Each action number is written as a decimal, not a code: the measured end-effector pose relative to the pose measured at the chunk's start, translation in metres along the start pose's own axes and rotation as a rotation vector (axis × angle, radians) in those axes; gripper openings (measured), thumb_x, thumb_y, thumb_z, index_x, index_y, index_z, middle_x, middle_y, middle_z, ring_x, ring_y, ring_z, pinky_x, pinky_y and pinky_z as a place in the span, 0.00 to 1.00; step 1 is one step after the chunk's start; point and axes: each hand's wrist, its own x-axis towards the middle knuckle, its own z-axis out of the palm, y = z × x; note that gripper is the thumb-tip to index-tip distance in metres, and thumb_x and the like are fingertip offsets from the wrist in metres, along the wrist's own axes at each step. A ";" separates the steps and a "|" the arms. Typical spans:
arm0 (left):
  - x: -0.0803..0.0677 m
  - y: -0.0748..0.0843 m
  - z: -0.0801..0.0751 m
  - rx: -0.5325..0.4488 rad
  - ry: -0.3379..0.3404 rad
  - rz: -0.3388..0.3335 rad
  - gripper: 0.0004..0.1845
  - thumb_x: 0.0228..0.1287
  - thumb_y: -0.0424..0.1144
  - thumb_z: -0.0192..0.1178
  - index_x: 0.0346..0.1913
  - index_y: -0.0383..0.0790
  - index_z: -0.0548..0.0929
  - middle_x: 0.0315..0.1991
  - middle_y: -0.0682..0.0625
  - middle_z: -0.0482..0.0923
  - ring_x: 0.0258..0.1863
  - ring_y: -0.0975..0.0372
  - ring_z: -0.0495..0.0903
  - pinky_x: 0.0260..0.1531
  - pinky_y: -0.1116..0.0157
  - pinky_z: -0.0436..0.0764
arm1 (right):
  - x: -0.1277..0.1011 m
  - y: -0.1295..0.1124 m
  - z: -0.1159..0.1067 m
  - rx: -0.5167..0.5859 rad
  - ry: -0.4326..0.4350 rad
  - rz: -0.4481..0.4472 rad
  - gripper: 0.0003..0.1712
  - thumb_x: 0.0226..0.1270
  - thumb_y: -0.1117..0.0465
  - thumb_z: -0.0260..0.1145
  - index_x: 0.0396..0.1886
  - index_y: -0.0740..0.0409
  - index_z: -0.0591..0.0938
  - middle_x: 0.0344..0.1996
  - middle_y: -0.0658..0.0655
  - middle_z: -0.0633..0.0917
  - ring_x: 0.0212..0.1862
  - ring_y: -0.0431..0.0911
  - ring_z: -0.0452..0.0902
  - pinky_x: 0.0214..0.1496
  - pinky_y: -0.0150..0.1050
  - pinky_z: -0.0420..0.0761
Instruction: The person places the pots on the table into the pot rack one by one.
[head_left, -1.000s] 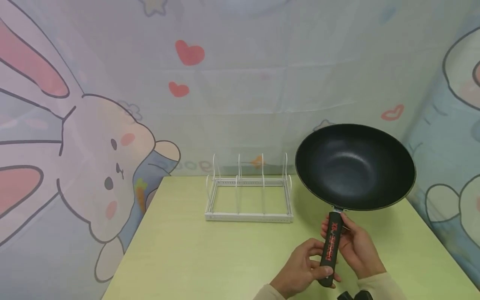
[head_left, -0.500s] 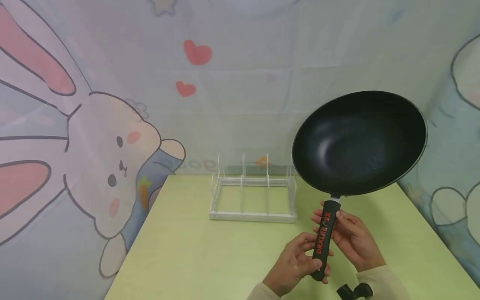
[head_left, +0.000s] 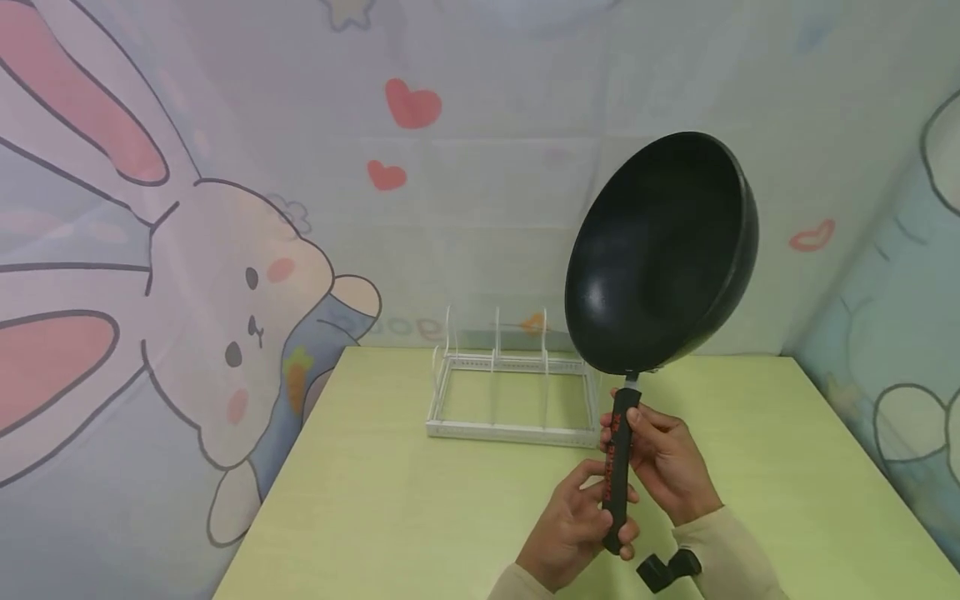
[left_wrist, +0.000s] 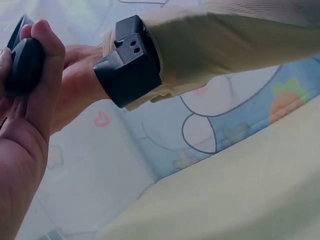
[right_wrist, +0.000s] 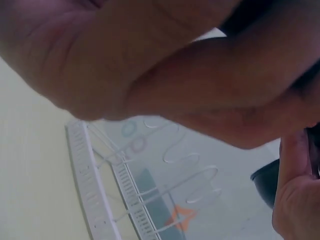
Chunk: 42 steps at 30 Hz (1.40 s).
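Note:
A black frying pan (head_left: 660,254) is held up above the table, tilted on its side with the inside facing left toward me. Its black handle (head_left: 618,467) with red lettering points down. My left hand (head_left: 573,525) grips the handle's lower end; the handle end (left_wrist: 22,65) shows in its curled fingers in the left wrist view. My right hand (head_left: 663,458) grips the handle higher up, just below the pan. A white wire rack (head_left: 513,392) with upright dividers stands on the yellow-green table (head_left: 390,517), left of and behind the pan; the same wire rack (right_wrist: 130,190) shows under my right palm.
A cartoon rabbit curtain (head_left: 225,250) hangs behind and to both sides of the table. The table's left edge (head_left: 285,475) runs diagonally. A black wrist camera (head_left: 667,568) sits on my right sleeve.
The pan has risen and rolled from nearly flat to tilted on its side, and moved left toward the rack. Both hands kept their grip on the handle and moved up and left.

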 end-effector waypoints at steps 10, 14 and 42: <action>-0.020 -0.008 -0.014 -0.128 -0.045 0.061 0.19 0.77 0.34 0.48 0.65 0.53 0.67 0.56 0.57 0.75 0.37 0.70 0.77 0.38 0.74 0.80 | 0.005 0.027 0.024 -0.158 0.258 -0.010 0.16 0.77 0.69 0.56 0.46 0.53 0.89 0.33 0.51 0.91 0.35 0.42 0.89 0.45 0.35 0.89; -0.029 -0.010 -0.016 -0.164 -0.048 0.077 0.20 0.78 0.31 0.44 0.67 0.52 0.67 0.57 0.58 0.75 0.37 0.72 0.76 0.38 0.75 0.79 | 0.005 0.038 0.028 -0.216 0.331 0.028 0.13 0.74 0.67 0.61 0.45 0.49 0.89 0.30 0.50 0.91 0.32 0.41 0.89 0.43 0.35 0.89; -0.096 -0.013 -0.063 -0.249 0.031 0.029 0.39 0.59 0.14 0.34 0.73 0.43 0.64 0.56 0.57 0.75 0.37 0.73 0.76 0.36 0.79 0.77 | 0.007 0.113 0.038 -0.382 0.540 0.195 0.29 0.60 0.72 0.72 0.62 0.74 0.76 0.25 0.49 0.89 0.29 0.45 0.90 0.42 0.43 0.90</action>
